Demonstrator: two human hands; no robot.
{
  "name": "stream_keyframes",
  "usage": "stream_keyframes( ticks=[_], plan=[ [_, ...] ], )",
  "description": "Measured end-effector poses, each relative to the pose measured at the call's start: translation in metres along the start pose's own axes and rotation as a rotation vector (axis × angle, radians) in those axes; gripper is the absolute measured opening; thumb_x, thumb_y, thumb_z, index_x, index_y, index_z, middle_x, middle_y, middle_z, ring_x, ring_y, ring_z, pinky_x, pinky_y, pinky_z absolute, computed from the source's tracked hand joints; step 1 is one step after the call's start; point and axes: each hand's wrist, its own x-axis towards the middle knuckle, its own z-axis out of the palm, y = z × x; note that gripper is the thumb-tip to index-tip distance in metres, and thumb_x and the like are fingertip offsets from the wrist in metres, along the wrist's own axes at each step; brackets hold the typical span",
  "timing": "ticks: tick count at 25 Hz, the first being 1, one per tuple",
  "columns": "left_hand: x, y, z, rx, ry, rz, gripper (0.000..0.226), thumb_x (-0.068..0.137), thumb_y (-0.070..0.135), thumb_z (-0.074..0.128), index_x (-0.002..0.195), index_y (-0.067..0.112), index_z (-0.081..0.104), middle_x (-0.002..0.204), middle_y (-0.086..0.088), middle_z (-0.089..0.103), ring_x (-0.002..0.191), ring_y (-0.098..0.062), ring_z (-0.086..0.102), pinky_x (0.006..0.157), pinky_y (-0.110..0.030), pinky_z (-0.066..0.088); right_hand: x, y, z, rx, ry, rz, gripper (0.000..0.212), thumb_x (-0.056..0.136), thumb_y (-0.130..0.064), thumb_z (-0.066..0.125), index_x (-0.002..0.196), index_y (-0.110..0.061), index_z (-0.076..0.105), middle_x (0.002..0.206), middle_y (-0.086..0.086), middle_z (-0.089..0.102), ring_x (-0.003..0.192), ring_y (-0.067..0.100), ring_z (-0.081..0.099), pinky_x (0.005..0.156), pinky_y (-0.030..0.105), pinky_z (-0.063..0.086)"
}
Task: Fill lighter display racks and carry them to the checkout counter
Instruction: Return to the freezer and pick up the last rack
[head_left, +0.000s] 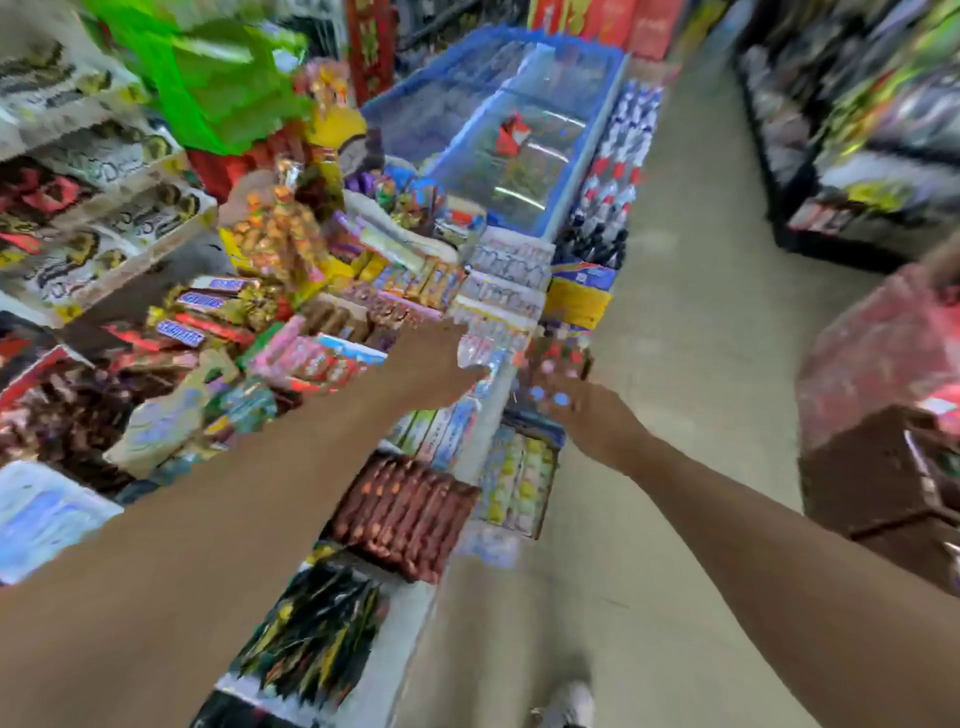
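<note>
The whole view is motion-blurred. My right hand (597, 423) grips the bottom of a dark lighter display rack (558, 364) filled with red, blue and pink lighters, holding it in the air beside the counter's edge. My left hand (441, 358) reaches out over the checkout counter (467, 457) and curls round a pale, translucent lighter rack (475, 353) at the counter's right side. The blur hides how the fingers lie on either rack.
Chocolate bars (197, 317), sweets and snack boxes (405, 514) crowd the counter. A blue glass-topped freezer (498, 135) stands beyond it, with bottles (608, 208) alongside. An aisle floor (701, 312) runs to the right, between dark shelves (857, 156) and a red and brown box stack (883, 415).
</note>
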Motion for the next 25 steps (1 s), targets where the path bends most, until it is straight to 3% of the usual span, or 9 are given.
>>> stream_keyframes(
  ticks=[1, 4, 9, 14, 19, 25],
  plan=[
    [0.007, 0.028, 0.015, 0.014, -0.036, 0.050, 0.077, 0.098, 0.055, 0.054, 0.157, 0.012, 0.030, 0.162, -0.012, 0.033, 0.149, -0.031, 0.029, 0.120, -0.042, 0.023, -0.016, 0.035, -0.003, 0.019, 0.030, 0.068, 0.043, 0.098, -0.042, 0.059, 0.137, -0.024, 0.058, 0.126, 0.009, 0.067, 0.108, 0.023, 0.065, 0.075, 0.009, 0.045],
    [0.028, 0.106, 0.069, -0.084, -0.115, 0.175, 0.066, 0.096, 0.034, 0.064, 0.152, 0.009, 0.039, 0.155, -0.019, 0.042, 0.143, -0.038, 0.039, 0.114, -0.047, 0.033, -0.064, 0.141, -0.003, 0.052, 0.052, 0.266, 0.054, 0.095, -0.041, 0.064, 0.143, -0.022, 0.052, 0.139, 0.002, 0.060, 0.123, 0.020, 0.059, 0.100, 0.023, 0.040],
    [0.077, 0.190, 0.166, -0.114, -0.278, 0.055, 0.066, 0.087, 0.055, 0.062, 0.134, 0.009, 0.057, 0.138, -0.014, 0.056, 0.132, -0.036, 0.050, 0.105, -0.041, 0.042, -0.120, 0.274, 0.001, 0.181, -0.067, 0.505, 0.060, 0.092, -0.049, 0.065, 0.144, -0.023, 0.051, 0.142, 0.000, 0.058, 0.122, 0.016, 0.059, 0.101, 0.023, 0.040],
    [0.109, 0.265, 0.224, -0.153, -0.428, 0.041, 0.072, 0.095, 0.048, 0.063, 0.153, 0.013, 0.040, 0.157, -0.008, 0.042, 0.144, -0.029, 0.039, 0.117, -0.041, 0.033, -0.149, 0.353, -0.015, 0.175, -0.203, 0.602, 0.064, 0.095, -0.051, 0.058, 0.149, -0.019, 0.042, 0.146, 0.002, 0.053, 0.132, 0.015, 0.051, 0.107, 0.021, 0.033],
    [0.115, 0.273, 0.273, -0.178, -0.543, 0.007, 0.074, 0.101, 0.051, 0.052, 0.160, 0.017, 0.023, 0.168, -0.004, 0.021, 0.154, -0.021, 0.017, 0.124, -0.034, 0.014, -0.090, 0.389, -0.054, 0.192, -0.212, 0.616, 0.065, 0.094, -0.052, 0.060, 0.148, -0.020, 0.044, 0.148, 0.002, 0.051, 0.130, 0.017, 0.053, 0.105, 0.022, 0.034],
    [0.174, 0.246, 0.298, -0.278, -0.591, -0.122, 0.072, 0.100, 0.053, 0.052, 0.159, 0.019, 0.026, 0.166, -0.001, 0.027, 0.152, -0.017, 0.024, 0.120, -0.029, 0.018, 0.061, 0.401, -0.134, 0.162, -0.170, 0.508, 0.065, 0.094, -0.051, 0.060, 0.149, -0.019, 0.043, 0.149, 0.005, 0.050, 0.131, 0.021, 0.052, 0.109, 0.030, 0.037]
  ],
)
